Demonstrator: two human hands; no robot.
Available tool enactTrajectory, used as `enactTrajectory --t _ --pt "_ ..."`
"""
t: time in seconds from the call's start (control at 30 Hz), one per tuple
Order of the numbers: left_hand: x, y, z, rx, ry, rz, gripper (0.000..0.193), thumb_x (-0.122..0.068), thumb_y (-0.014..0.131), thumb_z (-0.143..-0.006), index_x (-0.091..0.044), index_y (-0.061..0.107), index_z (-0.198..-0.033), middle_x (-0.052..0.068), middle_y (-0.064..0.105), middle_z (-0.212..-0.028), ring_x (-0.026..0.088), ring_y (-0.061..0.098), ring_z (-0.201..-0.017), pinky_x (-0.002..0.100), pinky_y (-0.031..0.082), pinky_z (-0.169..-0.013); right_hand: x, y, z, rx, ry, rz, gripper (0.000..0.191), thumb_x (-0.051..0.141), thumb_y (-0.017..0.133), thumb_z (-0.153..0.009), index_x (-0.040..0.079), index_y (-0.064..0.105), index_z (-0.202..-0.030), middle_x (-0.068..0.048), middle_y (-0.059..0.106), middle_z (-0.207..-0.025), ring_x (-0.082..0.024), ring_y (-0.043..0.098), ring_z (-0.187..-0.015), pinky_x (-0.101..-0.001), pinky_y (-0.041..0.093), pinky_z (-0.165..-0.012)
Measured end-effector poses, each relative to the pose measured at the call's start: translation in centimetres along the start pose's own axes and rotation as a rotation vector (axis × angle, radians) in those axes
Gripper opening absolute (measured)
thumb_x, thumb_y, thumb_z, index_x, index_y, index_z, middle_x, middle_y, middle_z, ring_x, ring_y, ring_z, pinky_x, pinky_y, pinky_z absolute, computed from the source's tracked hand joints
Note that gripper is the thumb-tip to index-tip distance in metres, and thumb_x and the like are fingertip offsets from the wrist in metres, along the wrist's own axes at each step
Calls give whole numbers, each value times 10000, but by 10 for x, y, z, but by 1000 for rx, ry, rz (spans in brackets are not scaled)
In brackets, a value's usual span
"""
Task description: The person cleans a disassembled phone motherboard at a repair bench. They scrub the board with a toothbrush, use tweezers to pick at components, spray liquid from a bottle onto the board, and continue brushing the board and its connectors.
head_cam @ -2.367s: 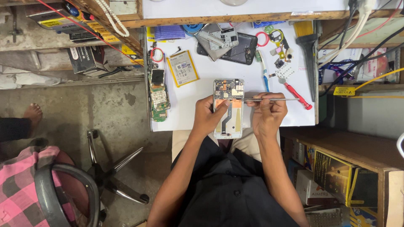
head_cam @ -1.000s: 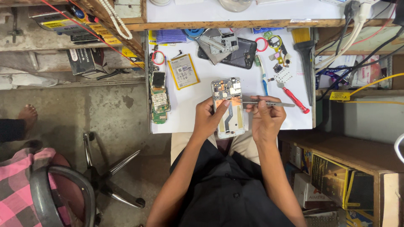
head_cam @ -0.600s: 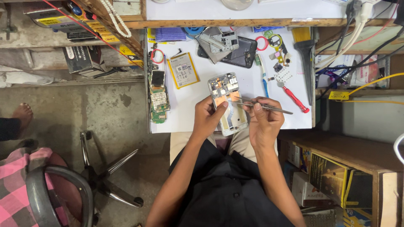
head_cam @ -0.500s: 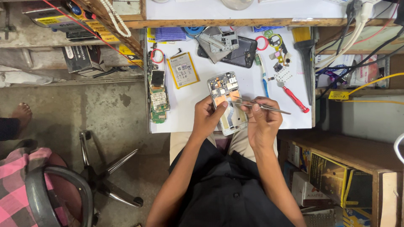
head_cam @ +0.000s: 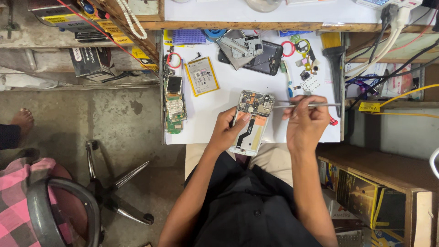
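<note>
The left hand [head_cam: 227, 132] grips the opened smartphone [head_cam: 252, 121] at centre frame; its fingers [head_cam: 241, 120] are curled over the left edge, thumb pressed onto the exposed interior. The phone rests on the white bench [head_cam: 215, 119], its lower end past the near edge. The right hand [head_cam: 305, 122] has its fingers [head_cam: 292, 104] pinched together on metal tweezers [head_cam: 307, 104], tips at the phone's upper right corner. A green circuit board [head_cam: 173, 104] and a yellow-edged battery [head_cam: 201, 75] lie to the upper left. Compared with half a second earlier, the tweezers now lie level rather than angled, and the phone sits less tilted.
</note>
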State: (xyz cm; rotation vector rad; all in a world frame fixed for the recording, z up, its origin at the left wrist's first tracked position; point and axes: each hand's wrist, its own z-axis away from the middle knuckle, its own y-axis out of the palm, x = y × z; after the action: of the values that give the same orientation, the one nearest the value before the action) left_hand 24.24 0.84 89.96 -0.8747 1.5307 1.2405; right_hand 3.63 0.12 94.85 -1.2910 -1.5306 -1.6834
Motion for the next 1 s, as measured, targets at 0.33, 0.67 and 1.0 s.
enactTrajectory --t 0.33,0.67,1.0 --pt "-6 0 0 27 -39 -22 255 -210 638 -1045 8 707 -1158 10 738 -958 32 607 -855 230 518 -766 2 13 -30 149 57 56 135 64 644 -1084 10 572 -1183 -155 697 -1059 -205 666 -853 -352 545 -767" --pt "-9 -1 2 42 -68 -11 259 -216 652 -1039 11 716 -1146 5 739 -951 21 599 -836 225 513 -742 -2 15 -43 249 66 174 131 43 650 -1074 -2 586 -1180 -135 678 -1078 -223 692 -1005 -381 573 -860" --pt "-8 -7 -5 42 -84 -18 265 -233 659 -1034 3 719 -1140 -15 730 -938 12 585 -825 217 503 -723 -4 29 -50 290 78 154 143 52 655 -1068 1 584 -1181 -147 687 -1083 -226 693 -993 -383 576 -837"
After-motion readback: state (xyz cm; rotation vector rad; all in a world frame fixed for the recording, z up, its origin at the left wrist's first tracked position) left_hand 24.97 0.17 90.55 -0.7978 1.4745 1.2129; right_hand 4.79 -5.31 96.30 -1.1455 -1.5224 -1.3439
